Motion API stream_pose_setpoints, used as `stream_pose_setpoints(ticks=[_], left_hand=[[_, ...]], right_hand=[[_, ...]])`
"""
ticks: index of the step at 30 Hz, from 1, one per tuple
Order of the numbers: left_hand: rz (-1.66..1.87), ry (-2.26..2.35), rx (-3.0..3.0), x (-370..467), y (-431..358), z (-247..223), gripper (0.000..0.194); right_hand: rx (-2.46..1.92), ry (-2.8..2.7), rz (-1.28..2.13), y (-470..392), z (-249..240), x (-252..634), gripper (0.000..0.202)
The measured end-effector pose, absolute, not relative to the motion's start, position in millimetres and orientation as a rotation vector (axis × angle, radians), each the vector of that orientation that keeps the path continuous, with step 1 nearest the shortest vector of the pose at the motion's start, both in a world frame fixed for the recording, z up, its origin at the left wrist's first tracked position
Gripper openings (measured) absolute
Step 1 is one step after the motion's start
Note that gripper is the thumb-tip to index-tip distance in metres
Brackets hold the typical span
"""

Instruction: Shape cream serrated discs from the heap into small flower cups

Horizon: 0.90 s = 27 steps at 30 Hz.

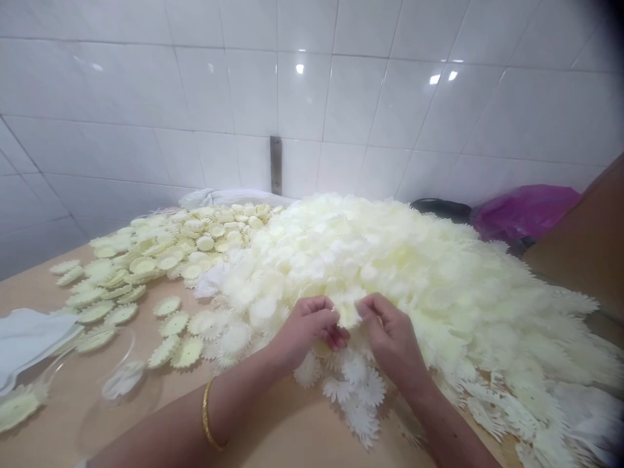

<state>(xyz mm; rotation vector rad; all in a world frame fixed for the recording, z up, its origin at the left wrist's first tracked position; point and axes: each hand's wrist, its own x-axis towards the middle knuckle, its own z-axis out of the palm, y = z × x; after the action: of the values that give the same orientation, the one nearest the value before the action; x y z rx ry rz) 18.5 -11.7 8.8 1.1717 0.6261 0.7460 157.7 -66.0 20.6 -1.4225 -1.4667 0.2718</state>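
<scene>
Between my two hands is a pale yellow petal-edged flower piece (348,314), held up in front of a heap of similar pieces. My left hand (311,325) pinches its left edge with thumb and forefinger, the other fingers curled below. On the opposite edge, the thumb and forefinger of my right hand (392,335) are closed. Whether the piece is one layer or several I cannot tell. Just below the hands, several loose white flower pieces (358,390) lie on the tabletop. The large flower heap (380,253) rises directly behind them.
Thicker stacked yellow flower discs (141,263) spread over the left of the brown table (258,422). A white cloth or sheet (29,341) lies at the far left. A magenta plastic bag (524,208) and a dark object (441,209) sit at the back right, near the tiled wall (302,84).
</scene>
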Motion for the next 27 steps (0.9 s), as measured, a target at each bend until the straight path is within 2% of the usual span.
stream_pose_setpoints(ticks=[7, 17, 21, 24, 27], left_hand=[[0.765, 0.634, 1.192, 21.0, -13.3, 17.3, 0.014], [0.818, 0.565, 1.044, 18.1, -8.5, 13.9, 0.015], [0.787, 0.610, 1.028, 18.5, -9.6, 14.2, 0.028], [0.751, 0.641, 1.092, 19.3, -11.1, 12.1, 0.038], [0.740, 0.624, 1.101, 20.9, -11.9, 9.5, 0.030]], right_hand=[[-1.557, -1.221, 0.037, -60.0, 15.2, 164.3, 0.027], [-1.383, -1.451, 0.187, -61.4, 21.2, 166.1, 0.026], [-1.369, -1.576, 0.120, -62.5, 18.3, 162.8, 0.024], [-1.332, -1.630, 0.192, -63.9, 18.7, 159.7, 0.023], [-1.300, -1.592, 0.355, -65.2, 20.1, 158.0, 0.026]])
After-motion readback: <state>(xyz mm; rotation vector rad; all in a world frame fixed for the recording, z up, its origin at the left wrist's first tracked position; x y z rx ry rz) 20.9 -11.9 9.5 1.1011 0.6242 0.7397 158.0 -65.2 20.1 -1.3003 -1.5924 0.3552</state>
